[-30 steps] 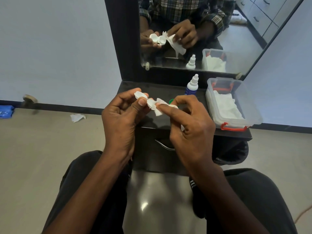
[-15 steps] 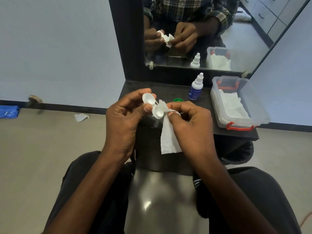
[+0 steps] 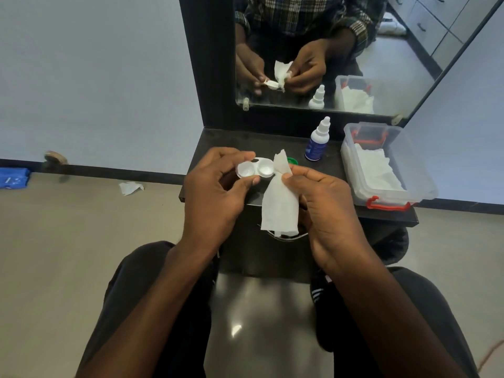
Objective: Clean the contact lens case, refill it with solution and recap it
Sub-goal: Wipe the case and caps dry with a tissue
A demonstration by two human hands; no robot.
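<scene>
A white contact lens case [image 3: 255, 168] with both wells uncapped and facing up is pinched at its left end by my left hand [image 3: 215, 192], held over the dark shelf [image 3: 341, 205]. My right hand [image 3: 324, 197] pinches a white tissue [image 3: 279, 203] just right of the case; the tissue hangs down from the fingers and its top corner touches the case's right well. A green cap [image 3: 292, 160] lies on the shelf behind the tissue. The solution bottle [image 3: 317, 141], white with a blue label, stands upright farther back.
A clear plastic box [image 3: 414, 170] with red latches holds white tissues at the shelf's right. A mirror [image 3: 381, 50] stands behind the shelf. A crumpled tissue [image 3: 130, 187] lies on the floor at left. My knees are below the shelf.
My right hand has drawn the tissue out of the case's right well and a little to the right. The case now lies flatter, both wells showing.
</scene>
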